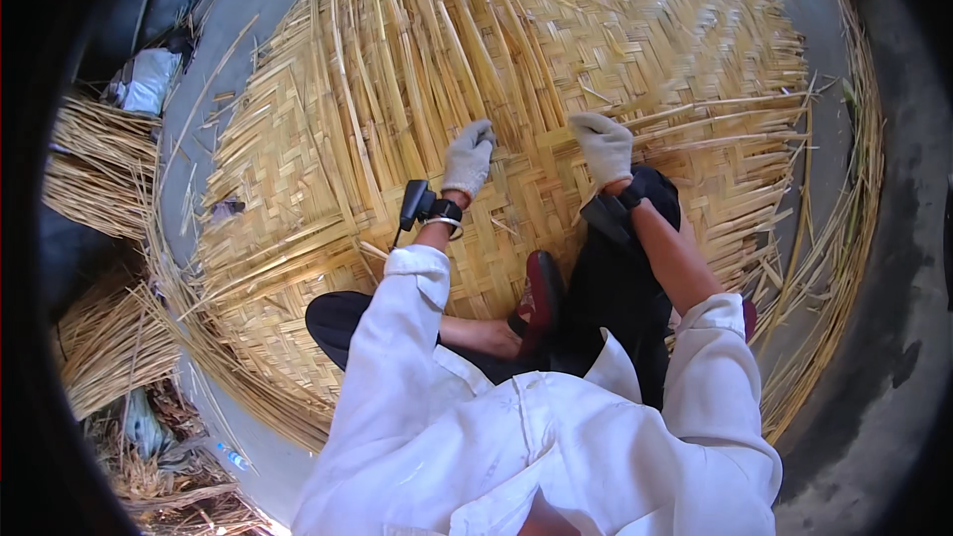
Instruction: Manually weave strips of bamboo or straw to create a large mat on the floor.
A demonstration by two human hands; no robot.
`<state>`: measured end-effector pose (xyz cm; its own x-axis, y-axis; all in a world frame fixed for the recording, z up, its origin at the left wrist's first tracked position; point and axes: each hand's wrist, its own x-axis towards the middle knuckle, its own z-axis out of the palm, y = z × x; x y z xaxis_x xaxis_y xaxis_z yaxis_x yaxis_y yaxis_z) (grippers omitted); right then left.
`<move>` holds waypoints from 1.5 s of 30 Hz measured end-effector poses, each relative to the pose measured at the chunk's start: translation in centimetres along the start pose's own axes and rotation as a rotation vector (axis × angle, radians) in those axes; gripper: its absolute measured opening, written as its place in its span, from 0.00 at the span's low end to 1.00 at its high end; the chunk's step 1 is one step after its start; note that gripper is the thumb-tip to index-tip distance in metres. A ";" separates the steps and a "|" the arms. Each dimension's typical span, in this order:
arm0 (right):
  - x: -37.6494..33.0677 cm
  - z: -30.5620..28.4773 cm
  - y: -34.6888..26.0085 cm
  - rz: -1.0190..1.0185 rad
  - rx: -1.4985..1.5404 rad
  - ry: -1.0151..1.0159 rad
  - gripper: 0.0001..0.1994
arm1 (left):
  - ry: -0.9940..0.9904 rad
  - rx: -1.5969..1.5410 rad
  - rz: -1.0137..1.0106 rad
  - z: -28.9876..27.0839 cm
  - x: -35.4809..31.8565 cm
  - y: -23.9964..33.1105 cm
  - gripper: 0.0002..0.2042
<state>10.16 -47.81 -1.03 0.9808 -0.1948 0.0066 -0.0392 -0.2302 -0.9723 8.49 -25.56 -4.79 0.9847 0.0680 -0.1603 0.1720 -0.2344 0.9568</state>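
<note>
A large woven mat of flat, straw-coloured strips [521, 203] lies on the floor around me. Both my hands wear pale knitted gloves. My left hand [469, 157] is closed, its fingers curled close to the lower ends of the long loose strips [427, 69]; what is in its grip is hidden. To its right, my right hand [602, 147] is also closed, fingers bent over a pale strip [552, 139] that shows at the fingertips. More strips [725, 119] run from beside that hand toward the mat's right edge.
Bundles of reed stalks [104, 169] lie at the left, with a white bag [149, 79] above. Long stalks [859, 189] curve round the right rim on grey floor [908, 288]. My shoe [541, 298] and dark-trousered legs rest on the mat.
</note>
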 end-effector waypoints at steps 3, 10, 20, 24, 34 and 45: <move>-0.8 -0.3 -0.6 -0.279 -0.187 0.049 0.05 | 0.036 0.281 0.217 0.0 -2.1 0.1 0.14; 1.1 -4.3 -1.9 0.337 0.364 0.046 0.08 | -0.109 0.592 0.380 2.9 -2.1 6.3 0.15; 5.8 -3.3 -2.1 -0.267 -0.526 -0.375 0.10 | 0.074 0.292 -0.064 7.3 1.3 7.1 0.13; 8.3 2.9 1.0 -0.156 -0.738 -0.360 0.12 | 0.177 0.023 -0.075 7.5 0.1 6.8 0.15; 10.5 2.9 2.4 -0.080 -0.705 -0.564 0.22 | 0.169 -0.083 -0.152 6.6 -0.1 6.6 0.16; 5.8 -1.2 -5.0 -0.266 -0.300 -0.522 0.16 | -0.176 0.548 0.367 7.6 2.3 4.1 0.09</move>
<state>15.85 -49.00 4.11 0.9251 0.3765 0.0500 0.2398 -0.4770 -0.8456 11.66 -33.69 -3.08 0.9638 -0.2573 0.0701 -0.2307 -0.6724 0.7034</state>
